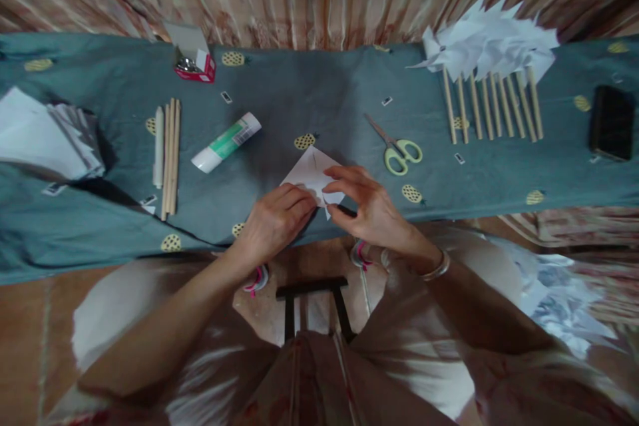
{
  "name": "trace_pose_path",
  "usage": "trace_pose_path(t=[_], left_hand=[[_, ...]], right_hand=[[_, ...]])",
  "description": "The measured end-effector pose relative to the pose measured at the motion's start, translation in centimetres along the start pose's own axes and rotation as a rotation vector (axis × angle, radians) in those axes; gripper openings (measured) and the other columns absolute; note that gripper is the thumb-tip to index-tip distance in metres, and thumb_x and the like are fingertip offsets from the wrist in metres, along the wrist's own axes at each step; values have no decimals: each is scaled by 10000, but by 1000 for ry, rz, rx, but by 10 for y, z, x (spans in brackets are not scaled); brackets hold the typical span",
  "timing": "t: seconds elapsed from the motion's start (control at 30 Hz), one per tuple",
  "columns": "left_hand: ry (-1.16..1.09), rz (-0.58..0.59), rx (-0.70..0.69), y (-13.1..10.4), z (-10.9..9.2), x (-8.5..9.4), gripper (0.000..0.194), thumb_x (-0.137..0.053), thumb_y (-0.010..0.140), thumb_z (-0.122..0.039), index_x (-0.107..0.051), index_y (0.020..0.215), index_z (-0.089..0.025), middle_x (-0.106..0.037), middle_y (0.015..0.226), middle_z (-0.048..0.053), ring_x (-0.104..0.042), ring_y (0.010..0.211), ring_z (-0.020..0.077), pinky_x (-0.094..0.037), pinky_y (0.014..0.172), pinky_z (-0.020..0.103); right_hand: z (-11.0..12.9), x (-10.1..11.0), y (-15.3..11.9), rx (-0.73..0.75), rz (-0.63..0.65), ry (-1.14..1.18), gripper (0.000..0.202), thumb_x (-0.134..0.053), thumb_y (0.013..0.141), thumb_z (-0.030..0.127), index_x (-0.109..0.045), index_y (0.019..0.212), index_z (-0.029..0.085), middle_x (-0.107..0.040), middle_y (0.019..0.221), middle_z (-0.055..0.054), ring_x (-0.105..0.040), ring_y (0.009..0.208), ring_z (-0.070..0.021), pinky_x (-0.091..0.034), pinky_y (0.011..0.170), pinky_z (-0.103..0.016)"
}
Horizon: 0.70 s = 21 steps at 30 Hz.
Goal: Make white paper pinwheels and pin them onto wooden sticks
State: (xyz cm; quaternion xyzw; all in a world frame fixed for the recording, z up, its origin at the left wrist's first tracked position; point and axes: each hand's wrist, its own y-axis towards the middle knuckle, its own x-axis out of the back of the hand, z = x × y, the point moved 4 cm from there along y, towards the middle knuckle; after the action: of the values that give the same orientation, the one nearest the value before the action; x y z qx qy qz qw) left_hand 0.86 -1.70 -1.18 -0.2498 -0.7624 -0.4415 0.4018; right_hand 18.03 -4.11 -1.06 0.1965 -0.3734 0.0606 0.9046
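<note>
A small square of white paper (310, 166) lies on the cloth-covered table at its near edge, turned so that one corner points away from me. A slit or crease line shows near its far corner. My left hand (280, 218) rests on the paper's left lower side, fingers close together and holding it down. Over the right side, my right hand (367, 208) has curved fingers and thumb around a cut or folded flap. The exact contact under the fingertips is partly hidden.
Scissors (397, 150) lie right of the paper, a glue stick (227, 142) left. Further left are wooden sticks (172, 156), an opened small box (200, 66) and stacked paper (37, 136). Paper pinwheels on sticks (492, 43) and a phone (612, 122) sit at right.
</note>
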Motion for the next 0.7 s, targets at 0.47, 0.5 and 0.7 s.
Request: trace_pose_path(t=[0.47, 0.5, 0.7], left_hand=[[-196, -8, 146, -5, -2, 4, 165, -573, 955, -157, -656, 1096, -138, -746, 1037, 93, -697, 967, 189, -578, 849, 316], [-202, -7, 139, -5, -1, 4, 163, -572, 956, -156, -664, 1089, -139, -745, 1044, 95, -696, 970, 191, -580, 853, 321], [-221, -13, 139, -5, 3, -1, 165, -562, 960, -166, -696, 1052, -137, -741, 1025, 103, -695, 941, 193, -586, 836, 329]], right_hand=[[-3, -16, -4, -144, -63, 64, 64, -661, 878, 201, -684, 819, 202, -702, 1157, -92, -647, 1059, -241, -520, 947, -441], [-3, -17, -4, -146, -63, 62, 69, -659, 878, 200, -682, 813, 203, -704, 1152, -92, -645, 1063, -242, -519, 947, -441], [-4, -16, -5, -168, -77, 82, 41, -674, 866, 217, -663, 827, 218, -704, 1146, -81, -648, 1083, -243, -508, 972, -450]])
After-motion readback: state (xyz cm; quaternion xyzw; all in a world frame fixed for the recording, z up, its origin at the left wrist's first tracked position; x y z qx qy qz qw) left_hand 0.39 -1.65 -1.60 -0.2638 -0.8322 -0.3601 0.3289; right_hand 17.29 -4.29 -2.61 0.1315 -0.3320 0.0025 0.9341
